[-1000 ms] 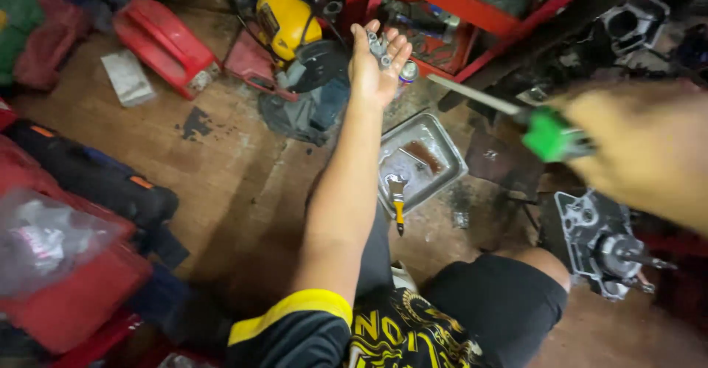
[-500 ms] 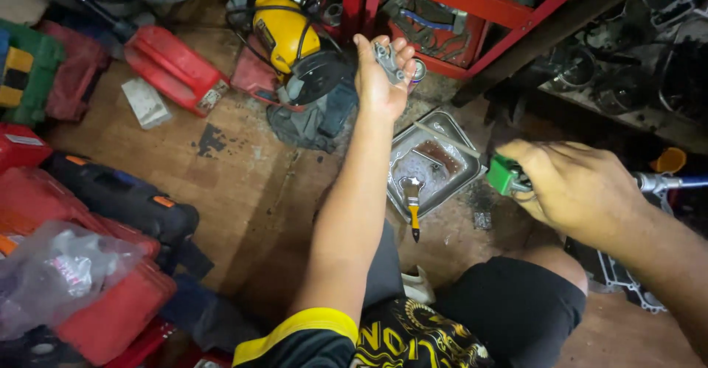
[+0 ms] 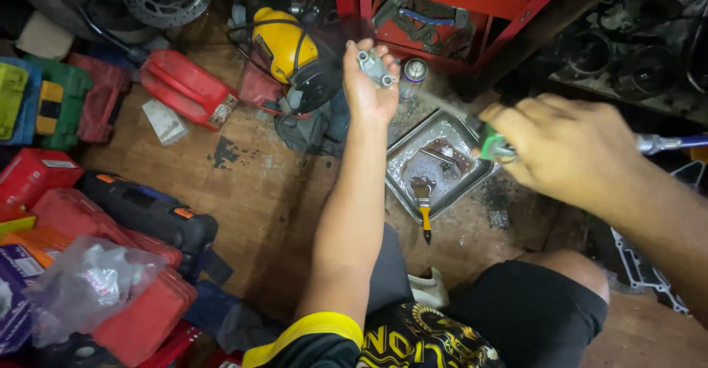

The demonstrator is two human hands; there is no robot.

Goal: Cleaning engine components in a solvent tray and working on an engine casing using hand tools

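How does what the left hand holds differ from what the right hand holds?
The left hand cups a small grey metal part, compact and blocky, resting in the raised palm. The right hand grips a green-handled tool, long and thin, its shaft angled toward the part and motion-blurred. Both are held above the metal tray.

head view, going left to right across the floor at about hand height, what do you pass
Red plastic case → red jerry can → yellow power tool → left hand holding a small grey metal part → square steel tray → right hand gripping a green-handled tool.
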